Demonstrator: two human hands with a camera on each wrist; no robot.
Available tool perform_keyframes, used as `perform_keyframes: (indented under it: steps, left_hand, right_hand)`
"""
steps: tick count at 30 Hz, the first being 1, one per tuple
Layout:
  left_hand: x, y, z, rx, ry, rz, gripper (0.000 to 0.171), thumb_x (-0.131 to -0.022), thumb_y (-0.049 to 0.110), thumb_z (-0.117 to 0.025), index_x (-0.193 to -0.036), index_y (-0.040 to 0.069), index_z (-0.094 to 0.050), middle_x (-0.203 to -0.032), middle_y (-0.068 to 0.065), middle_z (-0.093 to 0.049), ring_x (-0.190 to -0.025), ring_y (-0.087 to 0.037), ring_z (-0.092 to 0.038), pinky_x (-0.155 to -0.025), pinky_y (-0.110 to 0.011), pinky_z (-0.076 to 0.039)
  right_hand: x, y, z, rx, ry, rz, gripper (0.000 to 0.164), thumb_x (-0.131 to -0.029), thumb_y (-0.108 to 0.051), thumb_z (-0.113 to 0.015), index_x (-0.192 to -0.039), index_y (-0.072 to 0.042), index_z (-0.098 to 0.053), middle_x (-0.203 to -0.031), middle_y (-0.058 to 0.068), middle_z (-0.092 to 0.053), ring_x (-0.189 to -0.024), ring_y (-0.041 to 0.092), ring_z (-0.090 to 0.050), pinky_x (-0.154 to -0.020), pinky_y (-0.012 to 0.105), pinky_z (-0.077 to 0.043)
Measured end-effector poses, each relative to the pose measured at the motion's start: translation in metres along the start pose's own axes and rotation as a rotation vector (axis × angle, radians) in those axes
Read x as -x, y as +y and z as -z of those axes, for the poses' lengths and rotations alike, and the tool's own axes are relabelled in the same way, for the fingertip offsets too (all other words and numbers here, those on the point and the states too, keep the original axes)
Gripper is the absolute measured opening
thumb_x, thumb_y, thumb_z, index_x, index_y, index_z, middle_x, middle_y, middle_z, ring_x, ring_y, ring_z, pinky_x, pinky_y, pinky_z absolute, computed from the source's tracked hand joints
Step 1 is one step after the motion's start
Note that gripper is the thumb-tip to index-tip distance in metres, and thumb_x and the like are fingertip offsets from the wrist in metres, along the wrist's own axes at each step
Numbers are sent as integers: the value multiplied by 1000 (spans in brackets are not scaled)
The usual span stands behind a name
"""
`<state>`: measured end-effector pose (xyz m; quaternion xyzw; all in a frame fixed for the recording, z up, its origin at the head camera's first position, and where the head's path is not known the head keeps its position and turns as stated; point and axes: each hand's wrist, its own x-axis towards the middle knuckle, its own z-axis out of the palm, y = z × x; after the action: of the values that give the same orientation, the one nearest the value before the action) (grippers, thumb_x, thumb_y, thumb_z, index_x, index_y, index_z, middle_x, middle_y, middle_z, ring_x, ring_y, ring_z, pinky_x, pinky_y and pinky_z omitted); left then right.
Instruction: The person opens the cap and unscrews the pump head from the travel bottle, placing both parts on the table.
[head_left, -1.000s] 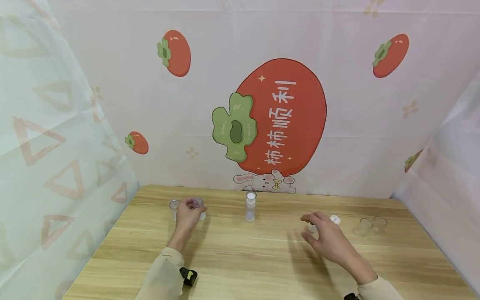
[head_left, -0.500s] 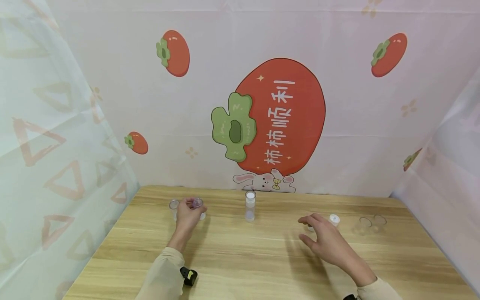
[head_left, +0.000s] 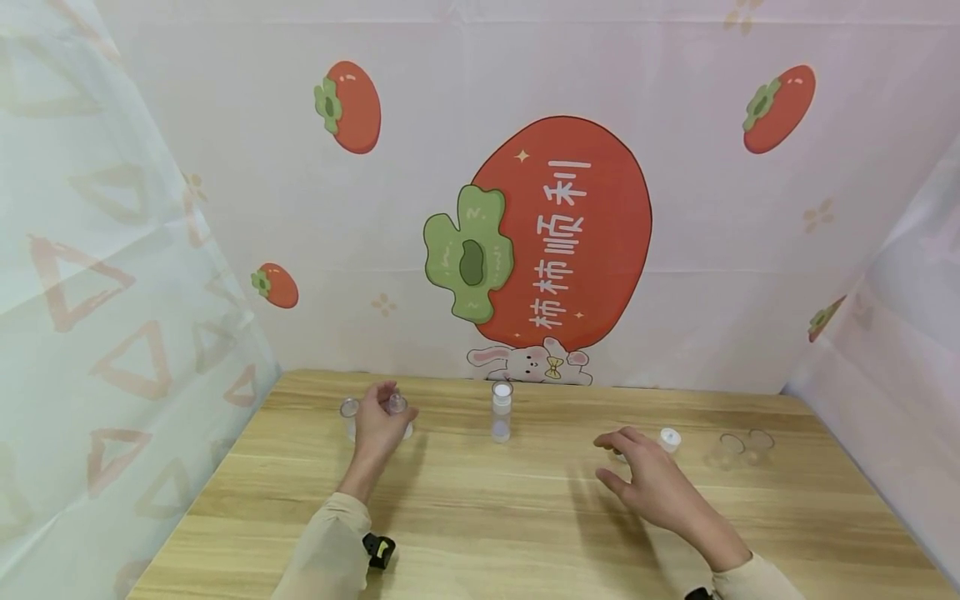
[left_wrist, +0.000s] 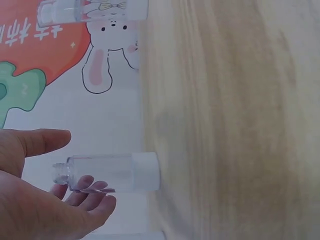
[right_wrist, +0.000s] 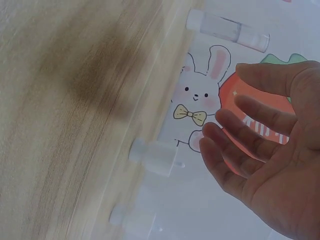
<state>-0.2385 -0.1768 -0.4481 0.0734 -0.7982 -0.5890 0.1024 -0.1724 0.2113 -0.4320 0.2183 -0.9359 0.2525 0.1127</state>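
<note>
My left hand is loosely spread around a small clear bottle with a white base and a bare threaded neck, upright on the table. In the left wrist view the thumb stands apart from the bottle, while the fingers show behind and through its wall. Another clear bottle stands just left of this hand. Over at the right, my right hand hovers with relaxed fingers and holds nothing. Near it are two small white pump tops, one largely hidden behind the fingers in the head view, the other behind the hand.
A taller bottle with a white top part and clear cap stands at the middle back of the wooden table. Two clear round caps sit at the far right. A printed cloth wall rises behind the table.
My left hand has loosened from the bottle, its fingers spreading and shifting slightly away. The right hand has drifted a little left, covering more of the nearer white pump top.
</note>
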Motion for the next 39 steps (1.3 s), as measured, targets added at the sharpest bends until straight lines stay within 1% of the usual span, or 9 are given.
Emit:
perform_keyframes:
  steps: [4,8,9,12,15,17,23,27,39]
  left_hand:
    - [2,9,-2,-56,24,-68,64,-86,-1,-72,-143,-5,-43,-143,-24,-48,-135,-43,-42,-112,-54,-37]
    - [7,20,-7,-138,44,-177,63,-85,-1,-72,-142,-3,-45,-144,-22,-47,-136,-46,-40,-109,-61,-37]
    - [9,22,-8,-170,50,-206,62,-85,-1,-71,-142,-2,-46,-143,-22,-49,-127,-46,-48,-102,-59,-44]
    - [12,28,-14,-224,67,-275,61,-84,0,-72,-140,-2,-49,-141,-22,-50,-123,-44,-50,-101,-57,-45]
    - [14,32,-20,-247,91,-329,59,-82,-1,-74,-137,-2,-52,-138,-23,-53,-122,-43,-53,-102,-55,-45]
    - [15,34,-24,-235,97,-361,58,-80,-3,-75,-135,-2,-55,-138,-23,-55,-131,-42,-48,-110,-55,-38]
    - [19,35,-38,-238,91,-449,54,-78,-6,-77,-128,-6,-59,-128,-24,-62,-124,-42,-55,-108,-53,-41]
    - [22,34,-47,-240,55,-466,52,-78,-6,-77,-128,-6,-60,-124,-24,-64,-120,-41,-58,-104,-54,-45]
    - [29,32,-70,-265,-154,-358,61,-82,6,-77,-138,-5,-56,-125,-19,-65,-117,-36,-59,-99,-51,-49]
  right_hand:
    - [0,1,-1,3,-2,1,34,-84,-10,-83,-115,-8,-70,-110,3,-67,-96,25,-67,-81,41,-56]
    - [0,2,-2,1,4,1,34,-83,-10,-84,-114,-9,-70,-109,3,-67,-96,25,-67,-81,41,-56]
    - [0,2,-2,-1,5,2,33,-83,-9,-83,-114,-9,-71,-109,3,-67,-96,25,-67,-81,41,-56]
    - [-1,3,-2,-7,5,2,32,-84,-9,-83,-113,-9,-71,-108,3,-67,-96,26,-68,-81,40,-57]
    - [-1,5,-4,-15,-1,0,31,-84,-8,-82,-113,-7,-71,-108,4,-67,-96,27,-68,-80,40,-57]
    - [-1,6,-5,-21,-5,-1,31,-84,-8,-82,-114,-6,-71,-108,5,-67,-96,27,-68,-80,39,-57]
    - [-2,6,-8,-23,-12,-6,30,-84,-7,-81,-112,-6,-71,-106,3,-68,-96,26,-67,-80,41,-56]
    - [-2,5,-10,-15,-29,-17,25,-85,-9,-81,-108,-9,-72,-104,-1,-67,-96,24,-66,-81,41,-55]
    - [-5,0,-13,-4,-43,-4,23,-84,-10,-82,-105,-9,-73,-102,-4,-66,-94,23,-67,-79,39,-54]
